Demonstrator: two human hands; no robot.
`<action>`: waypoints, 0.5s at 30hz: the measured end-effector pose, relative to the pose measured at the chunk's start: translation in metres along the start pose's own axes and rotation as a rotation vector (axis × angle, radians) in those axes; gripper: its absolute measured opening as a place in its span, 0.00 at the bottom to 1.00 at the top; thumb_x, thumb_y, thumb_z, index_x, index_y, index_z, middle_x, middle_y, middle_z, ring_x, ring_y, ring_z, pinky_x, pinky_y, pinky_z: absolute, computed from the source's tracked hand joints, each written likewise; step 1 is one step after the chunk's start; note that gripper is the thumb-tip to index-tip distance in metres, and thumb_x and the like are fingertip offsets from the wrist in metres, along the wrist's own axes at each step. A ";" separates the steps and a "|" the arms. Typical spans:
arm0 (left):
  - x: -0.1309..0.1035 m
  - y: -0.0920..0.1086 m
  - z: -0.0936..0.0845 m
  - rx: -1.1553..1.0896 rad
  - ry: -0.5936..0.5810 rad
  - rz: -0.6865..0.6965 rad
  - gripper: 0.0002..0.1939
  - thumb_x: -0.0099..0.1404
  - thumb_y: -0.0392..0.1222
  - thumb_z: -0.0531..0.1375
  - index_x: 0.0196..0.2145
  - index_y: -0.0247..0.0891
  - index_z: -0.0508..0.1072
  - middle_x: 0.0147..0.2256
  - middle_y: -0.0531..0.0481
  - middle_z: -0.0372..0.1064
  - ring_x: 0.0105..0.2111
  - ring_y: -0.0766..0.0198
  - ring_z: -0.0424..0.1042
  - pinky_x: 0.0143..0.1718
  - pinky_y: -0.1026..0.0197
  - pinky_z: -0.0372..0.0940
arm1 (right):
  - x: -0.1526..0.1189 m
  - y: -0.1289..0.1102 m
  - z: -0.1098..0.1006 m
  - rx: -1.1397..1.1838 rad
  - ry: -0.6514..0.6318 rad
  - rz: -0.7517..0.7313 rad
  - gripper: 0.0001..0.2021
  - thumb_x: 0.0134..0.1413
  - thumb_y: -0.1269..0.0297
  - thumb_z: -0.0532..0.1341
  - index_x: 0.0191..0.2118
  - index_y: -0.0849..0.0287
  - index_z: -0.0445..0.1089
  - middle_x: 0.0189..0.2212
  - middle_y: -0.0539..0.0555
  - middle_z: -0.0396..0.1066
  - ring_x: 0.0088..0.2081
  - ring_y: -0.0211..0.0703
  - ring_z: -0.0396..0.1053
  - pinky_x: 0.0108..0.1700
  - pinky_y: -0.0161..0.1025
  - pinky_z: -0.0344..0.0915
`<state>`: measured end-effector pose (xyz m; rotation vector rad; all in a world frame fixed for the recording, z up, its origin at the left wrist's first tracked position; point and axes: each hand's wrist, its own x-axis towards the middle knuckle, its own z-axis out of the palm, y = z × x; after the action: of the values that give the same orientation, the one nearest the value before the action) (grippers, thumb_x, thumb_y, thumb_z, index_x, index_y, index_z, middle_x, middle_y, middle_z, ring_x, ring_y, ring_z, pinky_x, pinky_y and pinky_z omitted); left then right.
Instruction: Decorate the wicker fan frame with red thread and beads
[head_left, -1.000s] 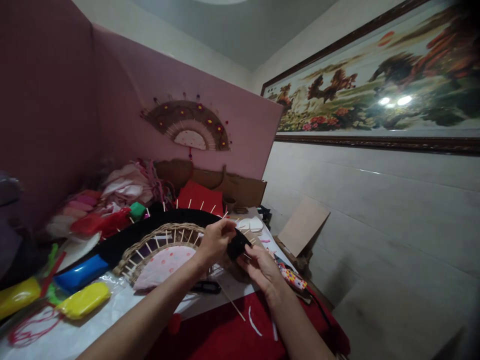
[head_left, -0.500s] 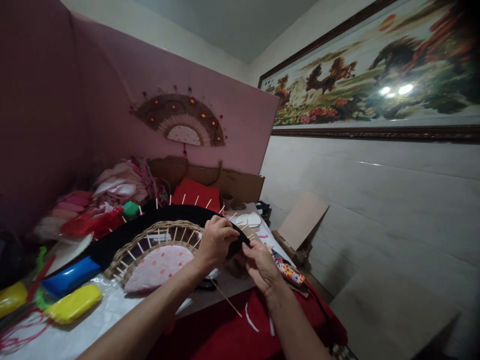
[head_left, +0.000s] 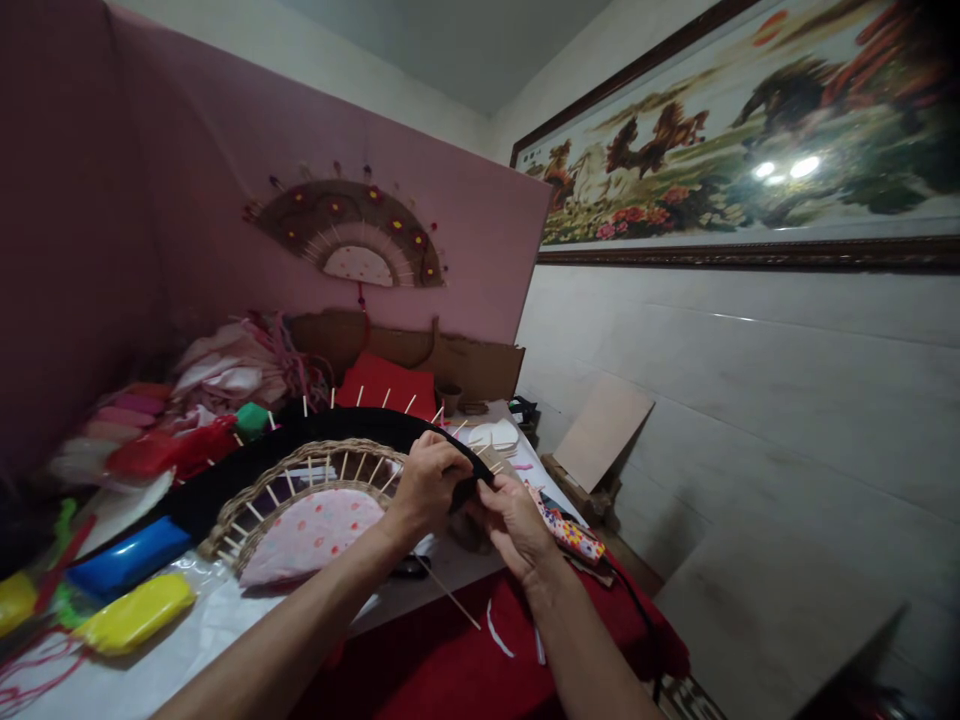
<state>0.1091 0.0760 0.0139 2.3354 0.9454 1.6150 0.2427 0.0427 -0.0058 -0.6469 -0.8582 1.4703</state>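
A half-round fan frame with thin wooden sticks, a woven rim (head_left: 247, 500) and a pink dotted cloth centre (head_left: 315, 535) lies before me. Black cloth (head_left: 367, 423) runs along its outer arc, with stick tips poking out above it. My left hand (head_left: 431, 480) grips the black cloth near its right end, fingers bent. Just to the right, my right hand (head_left: 517, 520) pinches the same cloth's end between thumb and fingers. One loose stick (head_left: 454, 598) slants below my hands.
Blue (head_left: 131, 555) and yellow (head_left: 135, 612) packs lie at the left. Behind them are a red bag (head_left: 180, 450) and piled pink cloth (head_left: 232, 365). Red cloth (head_left: 420, 660) covers the front edge. A finished fan (head_left: 352, 220) hangs on the pink wall; white discs (head_left: 495, 436) lie at the back.
The whole view has shifted slightly, so the scene sits a little further left and up. Both hands stay on the black cloth in nearly the same pose.
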 end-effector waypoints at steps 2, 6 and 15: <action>0.000 -0.001 0.000 -0.006 -0.001 0.021 0.09 0.55 0.27 0.61 0.22 0.39 0.73 0.24 0.53 0.72 0.32 0.61 0.64 0.36 0.58 0.61 | 0.000 0.000 0.000 0.006 -0.006 -0.002 0.15 0.33 0.67 0.73 0.31 0.63 0.73 0.29 0.53 0.75 0.39 0.46 0.71 0.41 0.41 0.67; 0.001 -0.002 0.001 0.002 0.010 0.064 0.08 0.56 0.29 0.62 0.22 0.38 0.74 0.25 0.52 0.71 0.33 0.61 0.63 0.36 0.59 0.62 | -0.001 0.000 0.002 0.004 -0.012 -0.009 0.13 0.34 0.67 0.73 0.30 0.62 0.72 0.29 0.53 0.75 0.40 0.47 0.71 0.42 0.41 0.67; 0.001 -0.002 0.003 0.081 0.024 0.053 0.07 0.56 0.29 0.62 0.23 0.39 0.76 0.27 0.51 0.66 0.34 0.61 0.62 0.36 0.59 0.61 | -0.001 0.000 0.002 0.007 -0.041 -0.026 0.13 0.36 0.67 0.72 0.31 0.63 0.72 0.30 0.54 0.75 0.40 0.47 0.71 0.43 0.41 0.67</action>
<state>0.1107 0.0789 0.0122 2.4189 0.9792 1.6586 0.2408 0.0413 -0.0046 -0.6004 -0.8895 1.4671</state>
